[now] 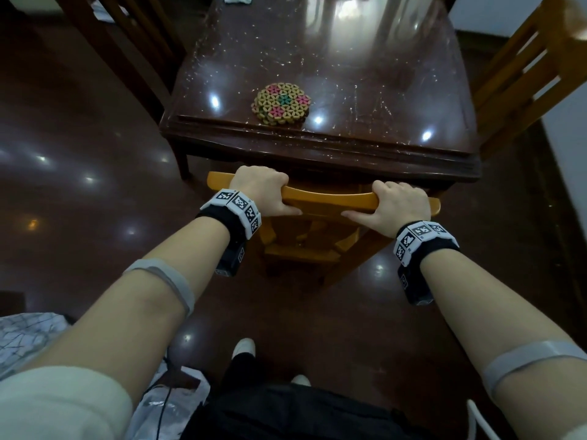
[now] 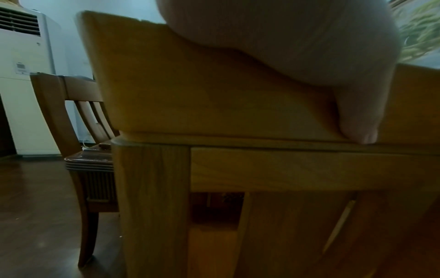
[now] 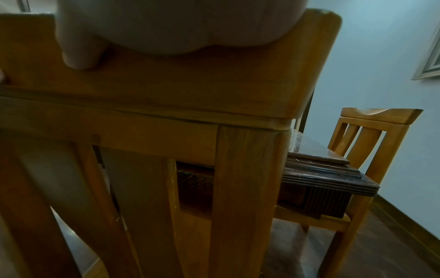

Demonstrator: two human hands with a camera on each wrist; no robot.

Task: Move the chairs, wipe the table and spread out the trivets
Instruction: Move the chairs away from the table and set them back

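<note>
Wooden chair (image 1: pixel 327 200) top rail gripped by both hands' curled fingers (image 1: pixel 273 179); seat hidden under table (image 1: pixel 317 144).

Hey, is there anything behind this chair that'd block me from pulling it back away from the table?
Only you. Both the left hand and right hand grip the chair's top rail, and the dark floor behind it shows just your own feet. Step back as you pull.

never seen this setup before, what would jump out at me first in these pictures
Both hands grip the top rail of the light wooden chair pushed in at the table's near end: the left hand towards its left end, the right hand towards its right. Beyond them, a colourful trivet stack sits near the scratched dark table's near edge.
</note>
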